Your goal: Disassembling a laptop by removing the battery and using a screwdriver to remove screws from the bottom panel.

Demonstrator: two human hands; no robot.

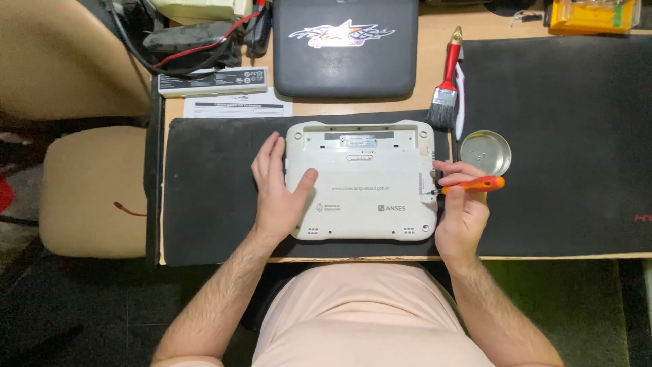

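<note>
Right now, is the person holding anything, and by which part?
The right hand grips an orange-handled screwdriver by its handle. The left hand only rests flat on the white laptop's left edge.

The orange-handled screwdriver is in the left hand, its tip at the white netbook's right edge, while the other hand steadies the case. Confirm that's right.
Not quite: the head view shows the orange-handled screwdriver in the right hand, not the left. Its tip is at the right edge of the white netbook, and the left hand rests flat on the case's left side, steadying it.

Even overhead light, soft shadows, sharp centre, dim floor at the edges.
</note>
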